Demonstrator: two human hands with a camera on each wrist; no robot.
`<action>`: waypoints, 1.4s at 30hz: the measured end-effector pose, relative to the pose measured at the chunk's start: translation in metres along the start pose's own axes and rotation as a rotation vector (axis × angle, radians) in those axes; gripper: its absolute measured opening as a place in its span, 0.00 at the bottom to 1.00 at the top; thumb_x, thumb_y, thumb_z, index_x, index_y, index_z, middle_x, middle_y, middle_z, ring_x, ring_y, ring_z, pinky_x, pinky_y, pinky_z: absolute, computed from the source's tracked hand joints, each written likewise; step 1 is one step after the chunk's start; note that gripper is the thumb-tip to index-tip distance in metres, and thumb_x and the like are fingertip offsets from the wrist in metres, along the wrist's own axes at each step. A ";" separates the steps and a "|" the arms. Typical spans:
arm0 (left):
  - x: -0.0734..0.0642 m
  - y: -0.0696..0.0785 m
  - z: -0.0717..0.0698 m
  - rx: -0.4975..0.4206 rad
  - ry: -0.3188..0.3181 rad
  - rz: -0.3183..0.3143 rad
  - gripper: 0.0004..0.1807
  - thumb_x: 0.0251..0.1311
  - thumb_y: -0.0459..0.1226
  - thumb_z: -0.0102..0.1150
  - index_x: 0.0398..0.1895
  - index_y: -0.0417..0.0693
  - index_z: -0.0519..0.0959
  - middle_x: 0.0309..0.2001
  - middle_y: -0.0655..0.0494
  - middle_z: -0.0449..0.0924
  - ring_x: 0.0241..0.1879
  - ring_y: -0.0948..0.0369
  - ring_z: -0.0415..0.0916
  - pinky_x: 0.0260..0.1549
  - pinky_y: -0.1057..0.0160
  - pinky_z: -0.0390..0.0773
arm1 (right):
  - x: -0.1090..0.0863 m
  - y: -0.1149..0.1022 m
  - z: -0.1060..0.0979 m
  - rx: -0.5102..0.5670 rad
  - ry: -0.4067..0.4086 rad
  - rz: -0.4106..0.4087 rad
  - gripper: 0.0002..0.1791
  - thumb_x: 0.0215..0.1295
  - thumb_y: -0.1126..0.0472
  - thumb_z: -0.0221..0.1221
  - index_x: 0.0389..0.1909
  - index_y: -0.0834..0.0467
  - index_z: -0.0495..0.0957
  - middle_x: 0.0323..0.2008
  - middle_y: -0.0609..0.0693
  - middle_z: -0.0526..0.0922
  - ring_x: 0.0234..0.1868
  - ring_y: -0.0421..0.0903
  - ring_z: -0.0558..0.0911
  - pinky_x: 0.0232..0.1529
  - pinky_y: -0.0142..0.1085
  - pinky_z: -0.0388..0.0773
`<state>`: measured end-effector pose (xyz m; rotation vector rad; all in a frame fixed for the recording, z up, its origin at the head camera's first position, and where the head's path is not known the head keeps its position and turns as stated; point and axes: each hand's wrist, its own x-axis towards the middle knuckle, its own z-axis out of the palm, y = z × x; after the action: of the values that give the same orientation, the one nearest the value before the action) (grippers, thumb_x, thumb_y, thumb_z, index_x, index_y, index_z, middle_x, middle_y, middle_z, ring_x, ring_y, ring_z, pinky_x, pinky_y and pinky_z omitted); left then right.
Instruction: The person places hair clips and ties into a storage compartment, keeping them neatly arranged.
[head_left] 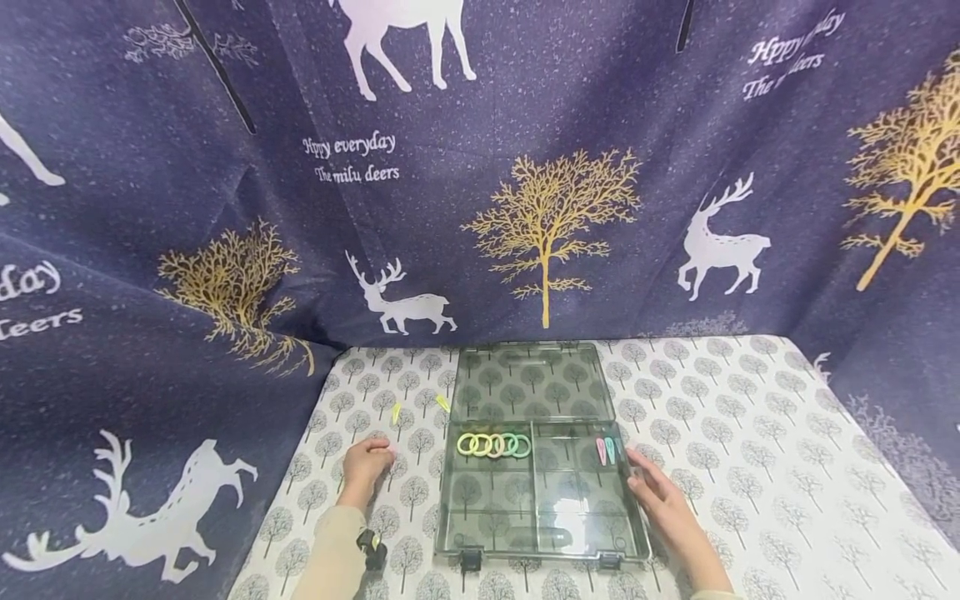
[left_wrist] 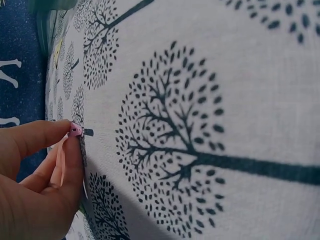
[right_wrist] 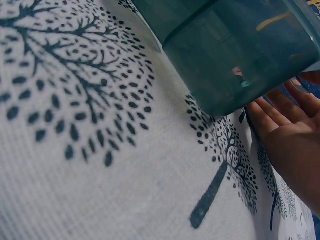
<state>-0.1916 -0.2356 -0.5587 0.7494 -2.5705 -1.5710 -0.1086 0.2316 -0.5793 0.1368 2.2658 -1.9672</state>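
Left hand [head_left: 367,468]: fingers pinch small pink clip [left_wrist: 75,130], left of green case [head_left: 491,493]. Right hand [head_left: 666,498]: fingers loosely extended beside case's right wall.

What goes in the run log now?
left hand: pinching pink hair clip; right hand: beside open organizer box; inside: hair ties

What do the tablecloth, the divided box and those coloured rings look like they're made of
The tablecloth seems matte woven fabric, perhaps cotton or linen, as its weave shows close up. The box looks like glossy, see-through tinted plastic: the tablecloth's print shows through and light glares off it. The rings could be plastic or fabric; they show too small to tell.
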 end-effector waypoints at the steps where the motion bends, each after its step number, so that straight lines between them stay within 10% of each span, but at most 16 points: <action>1: 0.000 0.000 0.000 0.008 -0.001 -0.001 0.18 0.47 0.25 0.62 0.45 0.32 0.80 0.31 0.44 0.83 0.27 0.58 0.80 0.27 0.64 0.83 | 0.000 0.000 0.000 0.008 -0.003 -0.008 0.31 0.72 0.54 0.52 0.72 0.55 0.57 0.74 0.61 0.50 0.73 0.66 0.45 0.70 0.58 0.52; 15: 0.000 0.009 0.010 -0.133 -0.083 -0.038 0.18 0.53 0.24 0.58 0.49 0.29 0.76 0.41 0.38 0.80 0.29 0.60 0.79 0.30 0.67 0.85 | 0.000 0.001 0.000 0.009 -0.009 -0.008 0.31 0.72 0.55 0.52 0.72 0.55 0.56 0.74 0.61 0.49 0.73 0.65 0.46 0.69 0.54 0.53; 28: -0.020 0.074 0.038 -0.373 -0.205 0.040 0.16 0.55 0.22 0.59 0.48 0.26 0.74 0.39 0.37 0.82 0.27 0.61 0.80 0.33 0.66 0.87 | -0.002 0.000 0.000 0.017 -0.012 0.006 0.31 0.72 0.53 0.52 0.73 0.53 0.56 0.75 0.60 0.48 0.73 0.64 0.44 0.70 0.57 0.51; 42: -0.056 0.131 0.105 -0.455 -0.432 0.075 0.16 0.57 0.23 0.59 0.49 0.28 0.75 0.43 0.32 0.80 0.28 0.59 0.83 0.32 0.66 0.87 | -0.001 -0.001 -0.001 -0.007 -0.010 0.003 0.32 0.71 0.52 0.52 0.73 0.53 0.56 0.74 0.60 0.50 0.73 0.63 0.47 0.71 0.57 0.50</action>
<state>-0.2208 -0.0763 -0.4866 0.2903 -2.2827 -2.3838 -0.1075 0.2322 -0.5780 0.1298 2.2646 -1.9540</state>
